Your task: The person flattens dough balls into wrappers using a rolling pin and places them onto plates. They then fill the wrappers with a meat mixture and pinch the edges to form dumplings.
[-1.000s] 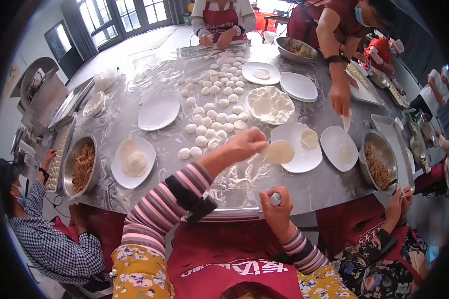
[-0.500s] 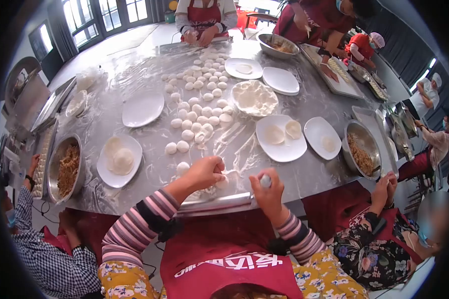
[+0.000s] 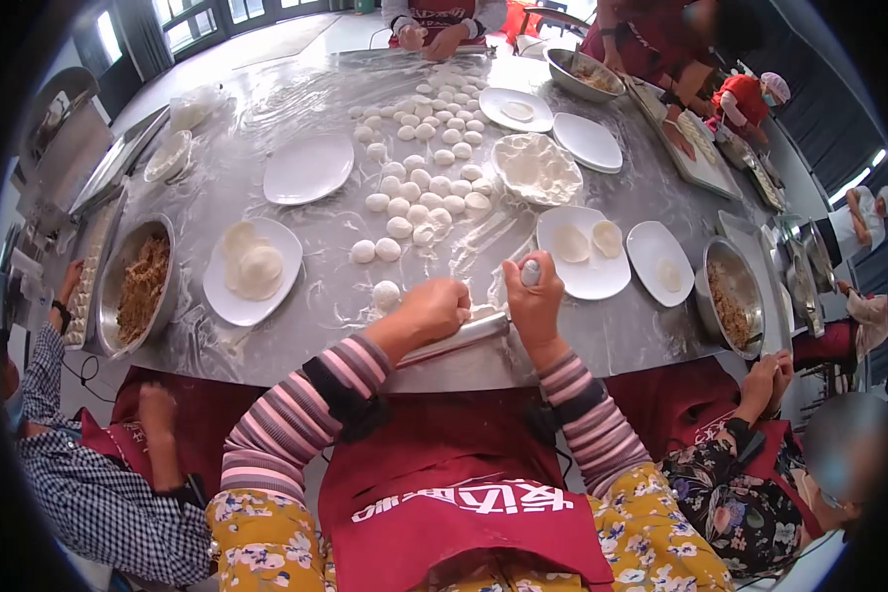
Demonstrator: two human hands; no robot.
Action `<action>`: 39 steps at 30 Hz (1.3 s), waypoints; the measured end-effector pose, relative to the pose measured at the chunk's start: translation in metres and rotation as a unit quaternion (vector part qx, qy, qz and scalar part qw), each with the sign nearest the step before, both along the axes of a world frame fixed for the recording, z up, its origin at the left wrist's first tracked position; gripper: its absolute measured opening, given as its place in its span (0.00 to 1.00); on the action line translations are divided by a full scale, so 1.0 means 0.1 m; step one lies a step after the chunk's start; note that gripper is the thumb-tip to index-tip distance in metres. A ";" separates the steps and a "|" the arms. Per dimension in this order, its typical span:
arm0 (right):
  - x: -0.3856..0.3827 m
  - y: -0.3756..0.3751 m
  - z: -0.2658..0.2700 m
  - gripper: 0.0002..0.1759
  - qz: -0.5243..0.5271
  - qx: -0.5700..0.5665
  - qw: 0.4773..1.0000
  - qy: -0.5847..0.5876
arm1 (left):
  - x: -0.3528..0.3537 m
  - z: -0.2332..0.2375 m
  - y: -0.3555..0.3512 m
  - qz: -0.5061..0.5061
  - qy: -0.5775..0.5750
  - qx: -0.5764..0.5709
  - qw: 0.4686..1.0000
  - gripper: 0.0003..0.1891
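My right hand is wrapped round the grey handle of a metal rolling pin, which lies slanted near the table's front edge. Just behind the roller, my left hand is closed with fingertips pinched at a small piece of dough, mostly covered by the hand and the pin. A single dough ball sits beside my left hand. Farther up, many floured dough balls spread over the table. A plate of rolled wrappers stands to the left, and two wrappers lie on a plate to the right.
A bowl of flour stands behind the right plates. Steel bowls of filling stand at left and right. An empty-looking white plate is at back left. Co-workers stand on both sides and across the floured steel table.
The rolling pin has moved away from the table edge, over the dough, with my right hand pushing forward. My left hand stays at the dough. The whole view has shifted slightly.
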State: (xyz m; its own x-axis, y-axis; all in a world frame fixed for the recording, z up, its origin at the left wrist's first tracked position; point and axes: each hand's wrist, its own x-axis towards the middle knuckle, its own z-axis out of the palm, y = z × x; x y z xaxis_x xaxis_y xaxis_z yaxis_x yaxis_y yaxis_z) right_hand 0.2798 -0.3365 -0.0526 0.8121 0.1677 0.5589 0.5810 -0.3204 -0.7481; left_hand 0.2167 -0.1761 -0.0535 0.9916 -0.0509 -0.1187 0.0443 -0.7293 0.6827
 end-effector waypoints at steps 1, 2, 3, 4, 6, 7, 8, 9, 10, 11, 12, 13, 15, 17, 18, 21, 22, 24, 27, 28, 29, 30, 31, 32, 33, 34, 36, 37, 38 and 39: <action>-0.03 -0.05 -0.03 0.13 -0.022 -0.019 0.999 -0.046 | -0.01 -0.01 0.06 -0.018 0.013 -0.027 0.999 0.06; -0.10 -0.14 -0.06 0.13 -0.041 -0.037 0.994 -0.094 | 0.00 -0.03 0.12 -0.034 0.024 -0.053 0.998 0.06; -0.22 -0.23 -0.04 0.13 -0.039 -0.034 0.994 -0.099 | -0.02 -0.12 0.16 -0.017 0.010 -0.062 0.998 0.05; -0.30 -0.30 -0.08 0.13 -0.002 0.024 1.000 0.001 | -0.07 -0.08 0.18 -0.029 0.000 -0.069 0.997 0.05; -0.27 -0.27 -0.05 0.12 -0.031 -0.003 0.995 -0.093 | -0.11 -0.07 0.10 -0.054 0.006 -0.046 0.997 0.04; -0.21 -0.19 -0.05 0.12 -0.040 -0.019 0.995 -0.084 | -0.13 -0.06 0.03 -0.063 0.018 -0.047 0.997 0.04; -0.08 -0.09 -0.04 0.13 -0.049 -0.032 0.995 -0.082 | -0.08 -0.02 -0.01 -0.032 0.011 -0.032 0.999 0.04; -0.01 -0.01 -0.04 0.13 -0.017 -0.003 0.999 -0.038 | -0.01 0.03 -0.04 0.003 -0.004 -0.015 1.000 0.04; 0.00 -0.03 -0.04 0.13 -0.022 -0.001 0.999 -0.040 | 0.02 0.03 -0.04 -0.002 -0.007 -0.013 1.000 0.04; -0.01 -0.05 -0.03 0.13 -0.027 -0.016 0.998 -0.053 | 0.04 0.00 0.00 -0.029 0.005 -0.022 0.999 0.04; -0.02 -0.05 -0.03 0.13 -0.028 -0.033 0.997 -0.067 | 0.07 -0.01 0.05 -0.053 0.014 -0.032 0.998 0.04; -0.11 -0.14 -0.03 0.13 -0.035 -0.022 0.995 -0.086 | 0.04 0.00 0.08 -0.072 -0.001 -0.032 0.997 0.04; -0.33 -0.32 -0.05 0.14 -0.016 0.010 1.000 -0.024 | -0.03 0.01 0.13 -0.049 0.005 -0.050 0.998 0.05; -0.36 -0.38 -0.14 0.13 0.003 0.034 0.998 0.050 | -0.09 0.00 0.11 -0.049 0.018 -0.069 0.996 0.05; -0.28 -0.26 -0.05 0.12 -0.016 0.007 1.000 0.008 | -0.09 0.01 0.08 -0.066 0.005 -0.058 0.996 0.05; 0.02 0.02 0.00 0.11 -0.013 -0.003 1.000 -0.025 | 0.05 0.03 0.01 -0.087 -0.007 -0.011 0.996 0.04; 0.06 0.06 0.00 0.12 0.003 0.003 1.000 -0.008 | 0.08 0.01 0.02 -0.080 -0.002 0.021 0.997 0.04; -0.03 -0.04 0.01 0.12 -0.016 -0.001 0.999 -0.047 | 0.08 -0.01 0.07 -0.077 0.021 -0.006 0.997 0.04; -0.34 -0.31 -0.02 0.12 -0.013 0.024 1.000 0.004 | -0.09 -0.03 0.10 -0.033 -0.004 -0.083 0.996 0.04; -0.41 -0.36 -0.06 0.12 -0.002 0.045 0.996 0.077 | -0.11 -0.03 0.09 -0.032 0.000 -0.085 0.996 0.04; -0.38 -0.35 -0.10 0.12 -0.008 0.044 0.995 0.086 | -0.13 -0.04 0.06 -0.047 -0.009 -0.074 0.996 0.04; -0.28 -0.22 -0.03 0.12 -0.022 0.024 0.999 0.007 | -0.14 -0.02 0.03 -0.067 -0.019 -0.061 0.996 0.04; -0.15 -0.11 0.04 0.12 -0.034 0.003 0.996 -0.078 | -0.10 0.05 0.00 -0.067 -0.008 0.001 0.998 0.05; -0.02 -0.03 -0.03 0.12 -0.029 0.000 0.996 -0.083 | -0.05 0.05 -0.01 -0.071 -0.009 0.002 0.997 0.05; 0.02 0.01 -0.03 0.12 -0.016 0.004 0.998 -0.058 | 0.00 0.05 -0.01 -0.064 0.005 0.004 0.998 0.05; 0.06 0.05 -0.01 0.12 -0.001 0.008 0.999 -0.035 | 0.03 0.05 0.00 -0.054 0.016 0.006 0.998 0.06; -0.05 -0.05 0.00 0.12 -0.017 0.005 0.998 -0.068 | 0.00 0.01 0.05 -0.046 0.013 -0.043 0.998 0.06; -0.15 -0.15 -0.03 0.12 -0.035 -0.001 0.995 -0.093 | -0.03 -0.05 0.09 -0.049 -0.015 -0.032 0.998 0.06; -0.25 -0.25 -0.07 0.12 -0.030 -0.002 0.995 -0.094 | -0.07 -0.10 0.12 -0.053 -0.041 -0.020 0.998 0.06; -0.37 -0.34 -0.05 0.13 -0.012 0.019 0.999 -0.036 | -0.10 -0.09 0.13 -0.005 0.008 -0.068 0.998 0.06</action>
